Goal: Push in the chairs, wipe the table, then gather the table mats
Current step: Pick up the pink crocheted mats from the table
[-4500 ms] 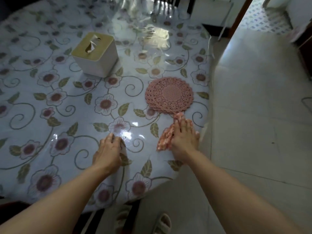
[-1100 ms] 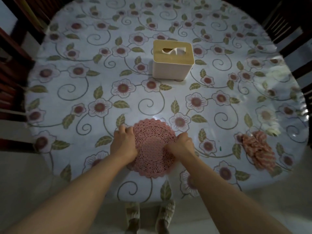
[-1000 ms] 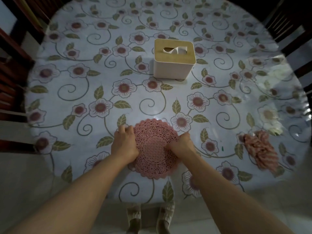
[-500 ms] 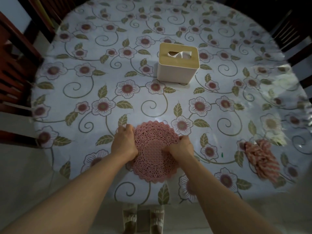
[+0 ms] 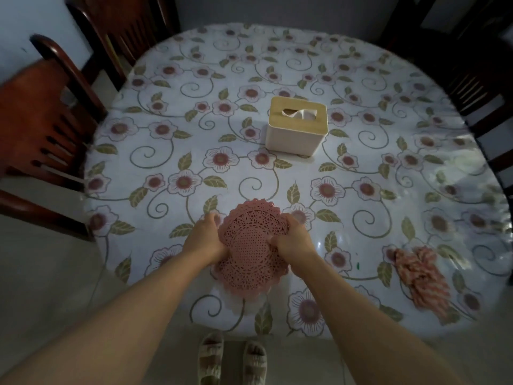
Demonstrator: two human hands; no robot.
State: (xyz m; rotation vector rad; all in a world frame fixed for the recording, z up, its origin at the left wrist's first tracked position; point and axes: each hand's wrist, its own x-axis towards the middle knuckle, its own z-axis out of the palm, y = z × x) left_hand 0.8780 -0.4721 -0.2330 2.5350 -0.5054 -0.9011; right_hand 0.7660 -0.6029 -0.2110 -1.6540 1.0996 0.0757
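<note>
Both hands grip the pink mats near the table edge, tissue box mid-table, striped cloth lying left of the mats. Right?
Not quite: in the head view the striped cloth lies right of the pink mats, not left. The rest stands: left hand, right hand, tissue box.

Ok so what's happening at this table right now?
A person stands at the near edge of the table and holds a stack of pink lace mats from both sides, left hand on its left edge, right hand on its right. The mats look partly lifted off the table. A crumpled striped cloth lies to the right, untouched, and a tissue box sits near the middle. Chairs stand around the table.
</note>
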